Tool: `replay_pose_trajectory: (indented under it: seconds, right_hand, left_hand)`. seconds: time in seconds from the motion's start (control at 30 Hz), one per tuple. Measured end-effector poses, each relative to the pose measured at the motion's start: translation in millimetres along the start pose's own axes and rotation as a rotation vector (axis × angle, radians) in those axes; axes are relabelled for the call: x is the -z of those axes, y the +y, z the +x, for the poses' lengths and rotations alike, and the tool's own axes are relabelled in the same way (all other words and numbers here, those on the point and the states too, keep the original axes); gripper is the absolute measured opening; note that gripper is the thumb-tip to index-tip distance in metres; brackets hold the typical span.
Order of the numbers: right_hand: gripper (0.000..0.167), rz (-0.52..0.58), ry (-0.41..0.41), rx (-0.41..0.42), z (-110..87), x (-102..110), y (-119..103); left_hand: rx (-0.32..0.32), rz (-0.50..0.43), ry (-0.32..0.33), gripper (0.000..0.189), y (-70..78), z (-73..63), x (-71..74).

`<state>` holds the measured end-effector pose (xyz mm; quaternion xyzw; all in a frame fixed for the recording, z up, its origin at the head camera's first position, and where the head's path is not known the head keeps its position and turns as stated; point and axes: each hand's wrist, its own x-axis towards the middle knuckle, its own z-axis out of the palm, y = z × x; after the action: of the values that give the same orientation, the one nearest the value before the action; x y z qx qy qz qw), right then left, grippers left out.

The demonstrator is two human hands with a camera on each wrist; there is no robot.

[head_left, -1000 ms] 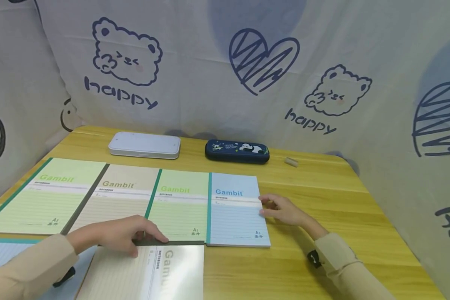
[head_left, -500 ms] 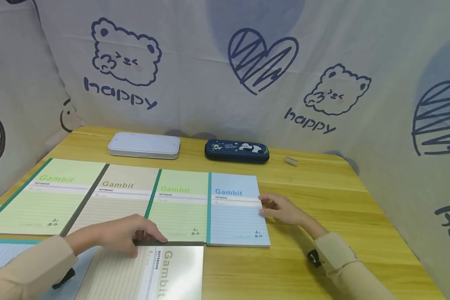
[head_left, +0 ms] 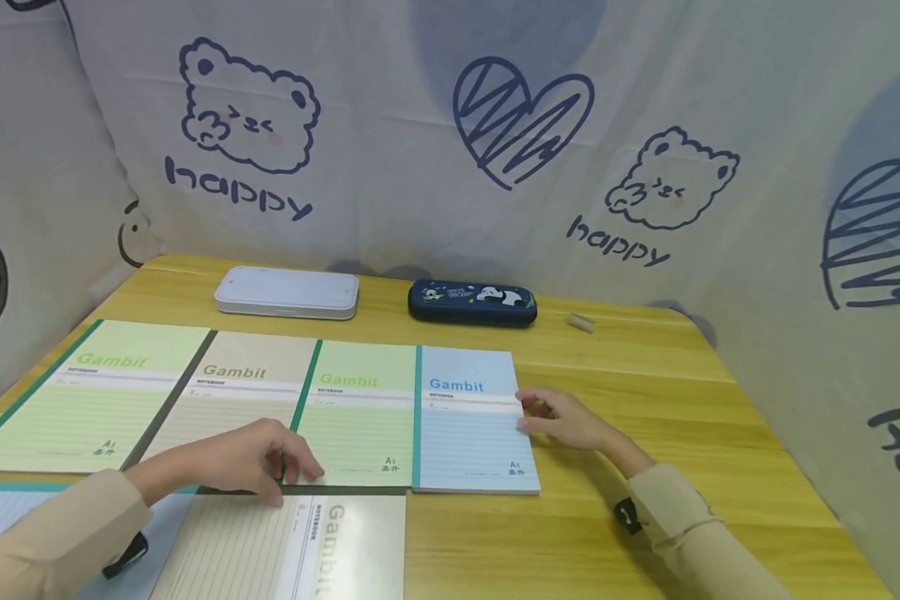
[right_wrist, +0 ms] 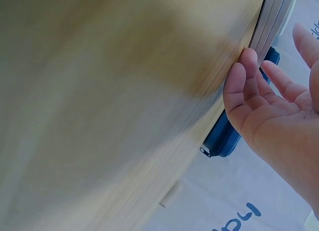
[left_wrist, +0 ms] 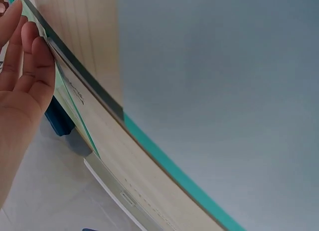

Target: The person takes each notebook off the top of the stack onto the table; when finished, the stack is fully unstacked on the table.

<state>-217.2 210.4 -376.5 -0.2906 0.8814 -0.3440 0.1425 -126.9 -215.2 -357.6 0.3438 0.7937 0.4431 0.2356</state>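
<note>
In the head view my left hand hovers with loosely bent fingers over the dark spine of a brown Gambit notebook, which lies sideways at the front. Its fingertips are close to the bottom edge of a green notebook; contact there is hard to tell. My right hand rests its fingertips against the right edge of a blue notebook, the last in the back row. The right wrist view shows these relaxed fingers beside the page edges.
Left of the green notebook lie another brown one and a green one. A second blue notebook is partly under the left sleeve. Behind stand a white case, a dark blue panda pencil case and a small eraser-like piece.
My left hand has lifted a little off the front brown notebook's spine and shifted slightly left. The right hand stays at the blue notebook's edge.
</note>
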Motion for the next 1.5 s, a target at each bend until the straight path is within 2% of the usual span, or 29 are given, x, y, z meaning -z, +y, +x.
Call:
replay_pose_trajectory:
  seconds: [0.17,0.37,0.5,0.63,0.93,1.2,1.37,1.5]
  right_hand:
    - [0.044,-0.010,0.001,-0.002,-0.1,-0.2,-1.1]
    - [0.043,-0.031,0.007,0.002,0.3,0.9,-1.8]
    - [0.042,-0.029,0.010,0.003,0.4,0.9,-2.7]
    - [0.043,-0.026,0.012,-0.009,0.0,0.7,-3.3]
    - [0.043,-0.021,0.009,-0.018,0.4,0.7,-2.6]
    - [0.042,-0.014,0.004,-0.005,0.6,1.2,-4.8]
    - [0.042,-0.007,-0.001,-0.002,0.7,0.7,-4.9]
    - [0.042,-0.001,0.001,-0.005,0.1,0.8,-4.8]
  left_hand:
    - [0.019,-0.039,0.023,0.034,0.8,1.8,0.7]
    - [0.039,0.010,0.073,0.030,3.6,8.9,0.4]
    - [0.012,0.035,0.105,0.027,4.5,17.4,1.4]
    - [-0.006,0.043,0.125,0.025,6.8,28.2,3.6]
    - [0.033,0.093,0.189,0.022,12.4,56.7,8.1]
    - [0.002,0.138,0.242,0.024,16.7,86.7,5.2]
    - [0.027,0.152,0.260,0.027,17.9,102.5,3.4]
    - [0.075,0.161,0.283,0.034,17.5,113.2,2.5]
